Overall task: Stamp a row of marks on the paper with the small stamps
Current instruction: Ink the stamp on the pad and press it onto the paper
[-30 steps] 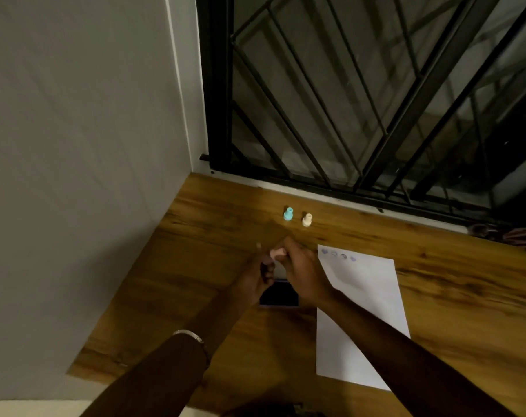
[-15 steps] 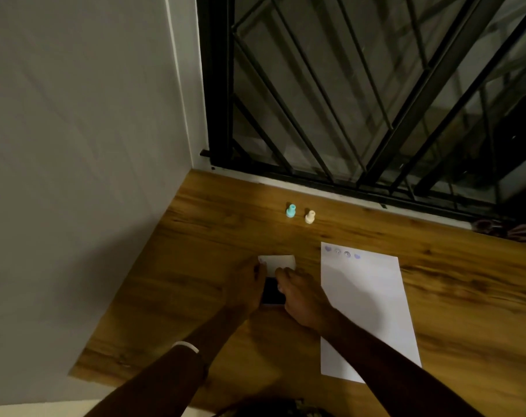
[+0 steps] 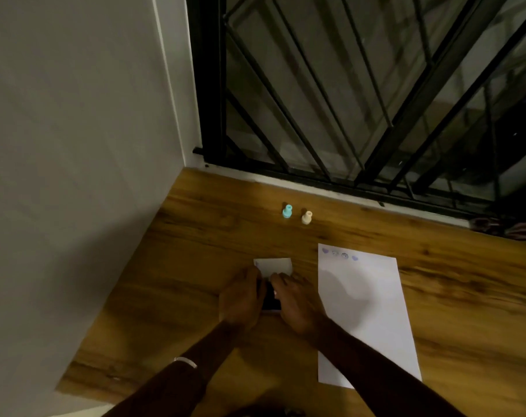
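two bare forearms, no sleeves, thin silver bracelet (image 3: 185, 362) on the left wrist

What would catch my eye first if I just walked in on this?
Two hands, the left hand and right hand, meet over a small dark case with a white lid on the wooden floor. Beside them lies a white paper with four marks along its top edge. Farther off stand a blue stamp and a cream stamp.

free: wooden floor (image 3: 213, 236) around paper (image 3: 364, 311) | obstacles: wall (image 3: 75, 145) left, window grille (image 3: 346, 100) ahead
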`<action>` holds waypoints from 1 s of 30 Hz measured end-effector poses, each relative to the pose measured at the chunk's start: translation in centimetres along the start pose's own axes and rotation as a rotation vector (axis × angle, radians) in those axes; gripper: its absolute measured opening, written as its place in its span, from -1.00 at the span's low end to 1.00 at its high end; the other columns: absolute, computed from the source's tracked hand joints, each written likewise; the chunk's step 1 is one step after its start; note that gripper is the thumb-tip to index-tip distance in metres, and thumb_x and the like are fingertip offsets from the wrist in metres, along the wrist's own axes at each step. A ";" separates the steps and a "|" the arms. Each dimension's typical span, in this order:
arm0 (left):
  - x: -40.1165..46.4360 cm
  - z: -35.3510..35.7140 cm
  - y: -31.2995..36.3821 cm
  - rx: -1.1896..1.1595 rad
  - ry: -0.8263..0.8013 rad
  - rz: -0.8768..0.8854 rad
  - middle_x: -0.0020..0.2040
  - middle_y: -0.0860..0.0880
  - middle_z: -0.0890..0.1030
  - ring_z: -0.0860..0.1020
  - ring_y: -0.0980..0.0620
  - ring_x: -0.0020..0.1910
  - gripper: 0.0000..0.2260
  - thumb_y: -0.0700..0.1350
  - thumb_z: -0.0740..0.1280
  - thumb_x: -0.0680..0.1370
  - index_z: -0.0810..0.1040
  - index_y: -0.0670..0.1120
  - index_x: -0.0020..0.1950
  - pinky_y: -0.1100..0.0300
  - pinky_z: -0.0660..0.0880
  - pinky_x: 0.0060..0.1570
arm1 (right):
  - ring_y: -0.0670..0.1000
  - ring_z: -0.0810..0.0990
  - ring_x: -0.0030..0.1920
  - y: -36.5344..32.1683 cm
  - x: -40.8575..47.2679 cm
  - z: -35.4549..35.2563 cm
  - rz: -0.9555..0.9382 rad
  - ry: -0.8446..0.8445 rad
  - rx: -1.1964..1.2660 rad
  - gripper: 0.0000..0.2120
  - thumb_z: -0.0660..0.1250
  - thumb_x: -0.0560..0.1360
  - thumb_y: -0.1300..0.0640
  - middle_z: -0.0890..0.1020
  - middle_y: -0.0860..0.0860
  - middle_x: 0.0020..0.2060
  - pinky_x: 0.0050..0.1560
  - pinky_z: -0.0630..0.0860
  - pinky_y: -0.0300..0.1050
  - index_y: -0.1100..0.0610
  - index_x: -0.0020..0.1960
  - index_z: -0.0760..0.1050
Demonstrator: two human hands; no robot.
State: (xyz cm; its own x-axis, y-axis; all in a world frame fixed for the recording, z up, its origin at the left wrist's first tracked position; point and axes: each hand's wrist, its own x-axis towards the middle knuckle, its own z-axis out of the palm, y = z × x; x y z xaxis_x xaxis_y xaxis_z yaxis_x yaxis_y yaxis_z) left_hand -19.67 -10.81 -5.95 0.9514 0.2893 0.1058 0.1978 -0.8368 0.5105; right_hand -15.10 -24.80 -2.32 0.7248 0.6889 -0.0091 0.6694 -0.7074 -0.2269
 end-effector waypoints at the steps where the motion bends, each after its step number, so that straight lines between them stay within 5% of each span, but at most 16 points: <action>1: 0.0 0.0 0.0 0.002 -0.005 0.003 -0.04 0.02 0.58 0.55 0.05 -0.15 -0.80 0.08 0.12 0.61 0.44 0.01 0.06 0.22 0.36 -0.27 | 0.15 0.55 0.01 0.0 0.0 -0.1 0.002 0.003 -0.016 -0.62 0.35 0.43 -0.05 0.61 0.10 0.04 0.02 0.45 0.04 0.10 0.17 0.43; 10: 0.3 -1.0 0.7 -0.026 -0.077 -0.052 0.06 -0.03 0.59 0.57 -0.03 -0.01 -0.73 0.09 0.12 0.62 0.44 -0.05 0.16 0.07 0.51 -0.09 | 0.10 0.58 -0.08 0.4 -0.6 -1.4 -0.043 0.013 -0.047 -0.68 0.38 0.35 0.25 0.63 0.04 -0.08 -0.09 0.34 -0.08 0.05 0.03 0.38; 14: 0.1 -1.3 0.9 -0.035 -0.083 -0.044 0.05 -0.03 0.59 0.57 -0.02 -0.01 -0.75 0.09 0.13 0.62 0.45 -0.04 0.13 0.06 0.53 -0.09 | 0.04 0.57 -0.15 1.6 -1.6 -2.1 0.018 0.072 -0.059 -0.66 0.41 0.31 0.26 0.61 -0.02 -0.19 -0.15 0.31 -0.14 0.00 -0.07 0.33; 21: 1.0 -1.4 2.1 -0.121 -0.012 -0.021 -0.10 -0.01 0.58 0.58 -0.01 -0.14 -0.73 0.11 0.03 0.64 0.45 0.00 0.03 0.07 0.52 -0.18 | 0.09 0.58 -0.12 6.4 -3.3 -3.7 0.209 0.132 -0.109 -0.82 0.35 0.46 0.17 0.64 0.07 -0.12 -0.07 0.46 -0.02 0.08 0.03 0.42; 30: 3.5 1.7 11.0 -0.115 -0.169 0.188 0.04 0.01 0.67 0.63 0.03 -0.02 -0.72 0.12 0.11 0.62 0.44 0.07 0.26 0.14 0.58 -0.05 | 0.12 0.60 -0.05 13.2 -4.0 -6.2 0.433 0.153 -0.145 -0.83 0.30 0.49 0.19 0.66 0.08 -0.04 -0.03 0.45 0.00 0.09 0.07 0.41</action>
State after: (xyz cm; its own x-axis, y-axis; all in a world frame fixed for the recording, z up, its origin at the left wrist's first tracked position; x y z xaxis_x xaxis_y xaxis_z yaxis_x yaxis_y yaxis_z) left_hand -13.81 -19.75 -1.41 0.9967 0.0440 0.0688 -0.0051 -0.8074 0.5900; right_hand -8.16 -37.84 0.73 0.9503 0.3026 0.0731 0.3087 -0.9464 -0.0954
